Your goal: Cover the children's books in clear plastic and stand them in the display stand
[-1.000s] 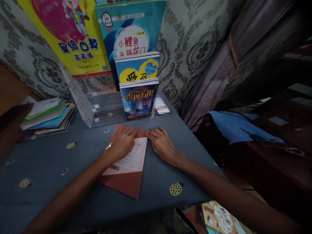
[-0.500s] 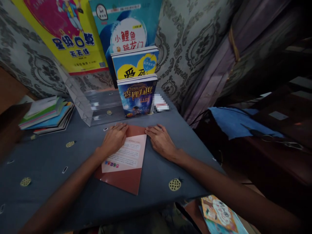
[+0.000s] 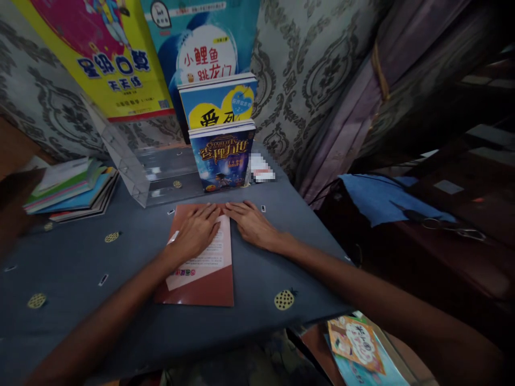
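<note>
A thin red-brown booklet with a pale text panel lies flat on the blue-grey tablecloth. My left hand rests palm down on its upper half, fingers stretched out. My right hand lies flat at the booklet's top right corner, fingers spread and touching its edge. Just beyond both hands stands a dark blue illustrated book in a clear acrylic stand.
Behind the dark book stand a blue-and-yellow book, a teal book and a yellow book against the patterned wall. A stack of books lies at the left. The table edge drops off at the right; more books lie below.
The booklet has been turned so its edges sit squarer to me. My right hand has slid left onto its top corner, and my left hand stays pressed on it.
</note>
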`<state>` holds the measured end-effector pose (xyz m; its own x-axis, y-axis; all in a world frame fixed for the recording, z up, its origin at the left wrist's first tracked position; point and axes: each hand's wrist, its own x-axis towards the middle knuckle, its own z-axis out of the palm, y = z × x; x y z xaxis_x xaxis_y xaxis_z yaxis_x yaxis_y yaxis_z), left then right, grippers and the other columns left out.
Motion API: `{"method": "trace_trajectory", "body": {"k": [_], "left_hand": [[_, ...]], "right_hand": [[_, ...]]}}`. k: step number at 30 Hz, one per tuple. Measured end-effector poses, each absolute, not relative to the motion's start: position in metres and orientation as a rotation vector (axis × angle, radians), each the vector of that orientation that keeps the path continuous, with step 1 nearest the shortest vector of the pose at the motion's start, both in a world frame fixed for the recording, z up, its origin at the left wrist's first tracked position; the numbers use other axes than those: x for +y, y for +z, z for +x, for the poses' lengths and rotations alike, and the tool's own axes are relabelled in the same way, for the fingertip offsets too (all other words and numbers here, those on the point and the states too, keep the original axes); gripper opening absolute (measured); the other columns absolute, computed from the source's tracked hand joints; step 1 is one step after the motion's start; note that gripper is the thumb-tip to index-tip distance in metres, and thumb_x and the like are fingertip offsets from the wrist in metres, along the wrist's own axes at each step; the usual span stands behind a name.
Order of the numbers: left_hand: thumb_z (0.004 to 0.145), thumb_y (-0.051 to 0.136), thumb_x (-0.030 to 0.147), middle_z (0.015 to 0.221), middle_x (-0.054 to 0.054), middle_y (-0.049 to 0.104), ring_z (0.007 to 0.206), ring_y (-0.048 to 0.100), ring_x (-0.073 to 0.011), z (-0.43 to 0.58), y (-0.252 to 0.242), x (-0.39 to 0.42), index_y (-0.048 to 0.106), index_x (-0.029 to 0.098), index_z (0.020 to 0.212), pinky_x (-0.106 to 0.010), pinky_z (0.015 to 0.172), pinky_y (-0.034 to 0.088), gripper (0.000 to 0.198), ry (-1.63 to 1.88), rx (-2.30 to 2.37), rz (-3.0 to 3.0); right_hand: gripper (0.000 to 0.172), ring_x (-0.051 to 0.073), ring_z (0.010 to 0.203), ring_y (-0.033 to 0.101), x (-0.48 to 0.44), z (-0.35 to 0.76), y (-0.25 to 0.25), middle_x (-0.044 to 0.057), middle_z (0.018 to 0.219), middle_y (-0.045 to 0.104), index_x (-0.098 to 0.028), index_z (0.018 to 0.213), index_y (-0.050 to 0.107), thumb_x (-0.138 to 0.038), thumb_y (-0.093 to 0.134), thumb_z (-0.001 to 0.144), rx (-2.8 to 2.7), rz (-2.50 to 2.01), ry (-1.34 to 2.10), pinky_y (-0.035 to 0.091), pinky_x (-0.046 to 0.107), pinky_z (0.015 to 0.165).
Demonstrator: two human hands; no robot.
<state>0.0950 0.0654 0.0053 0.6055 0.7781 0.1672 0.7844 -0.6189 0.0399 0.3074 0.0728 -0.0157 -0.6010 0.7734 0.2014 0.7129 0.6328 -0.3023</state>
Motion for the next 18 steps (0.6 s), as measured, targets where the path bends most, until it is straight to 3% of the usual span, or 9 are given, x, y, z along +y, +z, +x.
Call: {"method": "trace_trajectory", "body": {"k": [7, 18], "left_hand": [[0.101, 0.044, 0.027, 0.144, -0.015, 0.059, 0.13, 0.058, -0.0286, 0.084, 0.003, 0.083, 0.056, 0.015, 0.137, -0.048, 0.107, 0.045, 0.041, -0.277, -1.426, -2.637], [0.1, 0.039, 0.019, 0.141, -0.017, 0.061, 0.132, 0.057, -0.0271, 0.091, 0.002, 0.062, 0.057, 0.01, 0.136, -0.048, 0.107, 0.046, 0.041, -0.391, -1.214, -2.807]], "right_hand": [[0.058, 0.026, 0.142, 0.045, 0.107, 0.288, -0.015, 0.014, 0.151, 0.052, -0.018, 0.141, 0.055, -0.001, 0.049, 0.086, -2.562, -1.146, 0.314, 0.028, 0.056, 0.117], [0.061, 0.026, 0.142, 0.045, 0.114, 0.292, -0.035, 0.014, 0.152, 0.051, -0.017, 0.145, 0.051, -0.004, 0.048, 0.086, -2.491, -1.067, 0.305, 0.028, 0.057, 0.117]]}}
